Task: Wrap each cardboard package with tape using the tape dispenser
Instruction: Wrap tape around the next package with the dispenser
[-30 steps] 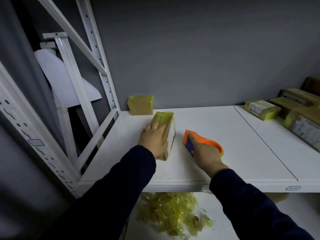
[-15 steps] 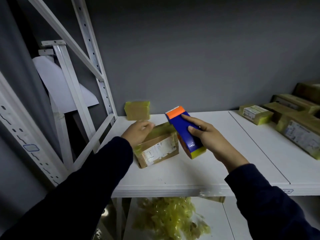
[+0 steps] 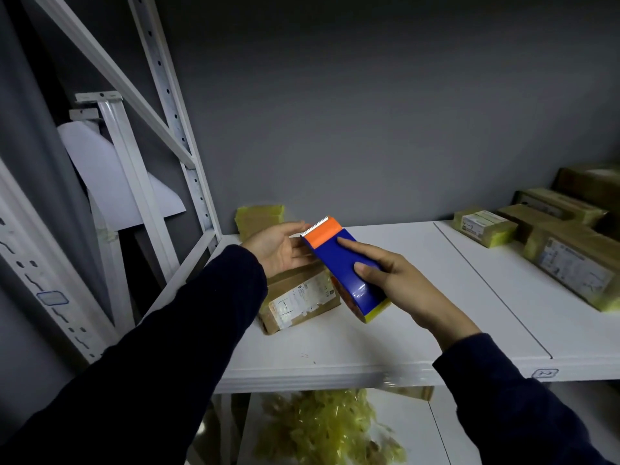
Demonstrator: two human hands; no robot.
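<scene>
- The tape dispenser, blue with an orange end and a white toothed blade at its far tip, is held above the white shelf, tilted so the blade end points far and left.
- The right hand grips the dispenser from the right side, thumb and fingers wrapped around its blue body; a yellow edge of tape shows at the near bottom end.
- The left hand is spread, palm turned toward the dispenser's blade end, fingertips close to or touching the orange part; I cannot tell whether it holds any tape.
- The cardboard package lies on the shelf under both hands, with a white label on its near face. The left hand hovers over its far edge, and whether they touch is unclear.
- A second small package, wrapped in yellowish tape, stands at the far left of the shelf against the grey wall.
- More taped packages are grouped at the far right of the shelf, well apart from the hands.
- A pile of crumpled yellow tape lies on the lower level beneath the shelf's near edge.
- White metal rack posts rise on the left.
- Both arms wear dark sleeves.
</scene>
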